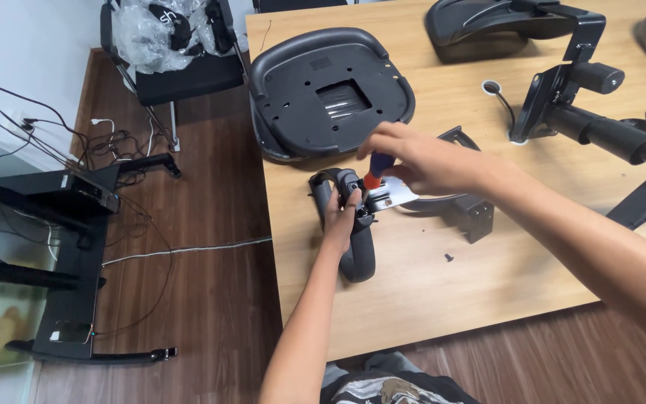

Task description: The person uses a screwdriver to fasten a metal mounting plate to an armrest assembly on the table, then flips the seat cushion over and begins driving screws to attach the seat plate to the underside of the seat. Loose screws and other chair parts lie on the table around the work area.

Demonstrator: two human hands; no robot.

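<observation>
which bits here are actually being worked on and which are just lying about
In hand:
left hand grips armrest
right hand holds screwdriver
metal bracket

Lying about:
seat pan
loose screw
second armrest
chair mechanism

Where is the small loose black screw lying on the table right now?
In the head view, the screw lies on the bare wooden table, just below the black bracket and right of the armrest.

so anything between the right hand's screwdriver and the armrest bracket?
Nothing visible. The right hand holds the screwdriver right at the silver bracket of the armrest, which the left hand grips. The loose screw lies off to the side on the table.
</observation>
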